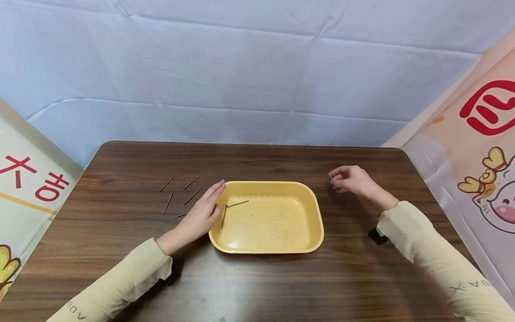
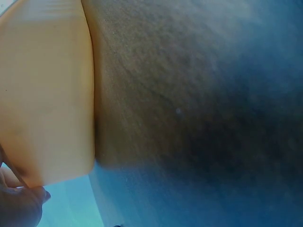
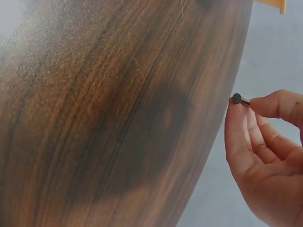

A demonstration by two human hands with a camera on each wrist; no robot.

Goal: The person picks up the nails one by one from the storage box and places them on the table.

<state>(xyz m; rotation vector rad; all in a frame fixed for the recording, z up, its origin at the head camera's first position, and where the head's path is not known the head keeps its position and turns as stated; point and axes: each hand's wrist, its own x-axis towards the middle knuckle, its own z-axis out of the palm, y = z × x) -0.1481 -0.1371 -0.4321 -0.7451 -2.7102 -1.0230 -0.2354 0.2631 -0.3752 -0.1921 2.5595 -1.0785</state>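
Note:
My left hand (image 1: 201,213) grips the left rim of a yellow plastic tray (image 1: 318,223), its fingers lying along the edge near the far left corner. In the left wrist view, the tray's outer wall (image 2: 47,94) fills the left side, with fingers (image 2: 21,205) at its corner. Right of the tray, my right hand (image 1: 354,182) is raised above the table and pinches a nail (image 3: 238,100) between thumb and forefinger, its flat head showing. Two nails (image 1: 237,204) lie inside the tray at the left. Several more nails (image 1: 167,204) lie scattered on the table, left of the tray.
The brown wood-grain table (image 1: 265,286) has rounded far corners. Behind it hangs a pale blue cloth (image 1: 225,67). Printed banners (image 1: 474,147) stand at both sides. A small black object (image 1: 377,236) shows beneath the right sleeve.

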